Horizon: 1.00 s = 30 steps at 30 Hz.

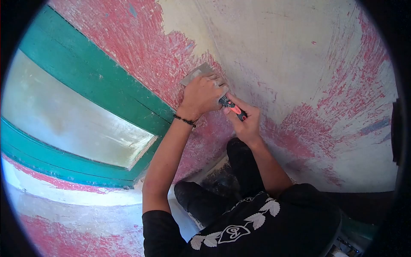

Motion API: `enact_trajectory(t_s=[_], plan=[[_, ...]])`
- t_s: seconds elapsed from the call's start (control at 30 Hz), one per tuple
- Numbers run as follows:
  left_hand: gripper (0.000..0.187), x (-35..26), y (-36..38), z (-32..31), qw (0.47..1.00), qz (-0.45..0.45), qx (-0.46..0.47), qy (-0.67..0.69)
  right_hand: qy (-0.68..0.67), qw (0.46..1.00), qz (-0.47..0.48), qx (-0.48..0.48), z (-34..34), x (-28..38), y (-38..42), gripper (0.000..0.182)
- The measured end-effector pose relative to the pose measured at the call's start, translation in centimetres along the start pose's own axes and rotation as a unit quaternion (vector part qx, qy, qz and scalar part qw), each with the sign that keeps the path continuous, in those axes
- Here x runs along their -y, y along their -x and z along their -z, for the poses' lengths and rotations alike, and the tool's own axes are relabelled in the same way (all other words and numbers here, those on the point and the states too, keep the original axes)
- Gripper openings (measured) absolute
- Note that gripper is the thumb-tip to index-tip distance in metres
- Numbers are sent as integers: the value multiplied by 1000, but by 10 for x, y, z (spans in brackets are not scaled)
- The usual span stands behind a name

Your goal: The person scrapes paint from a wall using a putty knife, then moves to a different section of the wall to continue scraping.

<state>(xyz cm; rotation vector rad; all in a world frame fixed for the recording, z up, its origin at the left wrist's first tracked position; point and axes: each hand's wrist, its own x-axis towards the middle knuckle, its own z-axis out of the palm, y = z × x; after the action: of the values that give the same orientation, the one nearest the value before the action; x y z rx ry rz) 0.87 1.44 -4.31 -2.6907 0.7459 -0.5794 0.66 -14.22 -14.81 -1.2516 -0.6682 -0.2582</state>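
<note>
Against the wall, a wide-bladed paint scraper (235, 108) has its grey metal blade touching patchy red paint. My right hand (247, 122) grips its black and orange handle. My left hand (204, 95), with a dark beaded bracelet at the wrist, is closed over the scraper where blade and handle meet, and covers part of the blade. Dust coats the left fingers. The red paint (154, 60) around the blade is scratched and flaky, and a bare cream patch (184, 19) lies above it.
A green wooden frame (98, 85) with a pale pane (72, 111) stands close on the left. The wall at right (278, 55) is mostly pale, with red streaks (317, 124). My knees, in black trousers (239, 162), are bent below my hands near the wall.
</note>
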Motion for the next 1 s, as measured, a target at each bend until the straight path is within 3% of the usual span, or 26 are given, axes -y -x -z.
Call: enact_trajectory(t_s=[0.23,0.33,0.43,0.53,0.63,0.73,0.83,0.93,1.0], plan=[[30,6,6,-17,997,-34,-58,-31,-19,1000,-18,-12,-11,-16,8,39],[26,8,-2,-11,997,-34,-65,-38,-22,999,19,-34,-16,-21,-1,41],[27,20,-26,9,995,-17,-93,-29,-64,997,-48,-11,-9,-19,-31,41],[28,8,-26,12,998,29,-64,7,-34,995,-85,34,12,2,-35,41],[31,5,-10,-3,998,15,-47,37,-11,1000,-5,10,5,-5,-13,41],[33,5,-16,0,999,21,-17,36,-26,999,-31,10,8,0,-17,41],[35,5,-13,-4,999,14,-30,27,-40,998,-55,12,7,-10,-13,41],[34,11,-13,-6,998,-5,-61,20,-45,999,-6,-15,-5,-25,-16,42],[34,20,-32,10,999,20,-46,17,-94,992,-79,-7,0,-11,-38,42]])
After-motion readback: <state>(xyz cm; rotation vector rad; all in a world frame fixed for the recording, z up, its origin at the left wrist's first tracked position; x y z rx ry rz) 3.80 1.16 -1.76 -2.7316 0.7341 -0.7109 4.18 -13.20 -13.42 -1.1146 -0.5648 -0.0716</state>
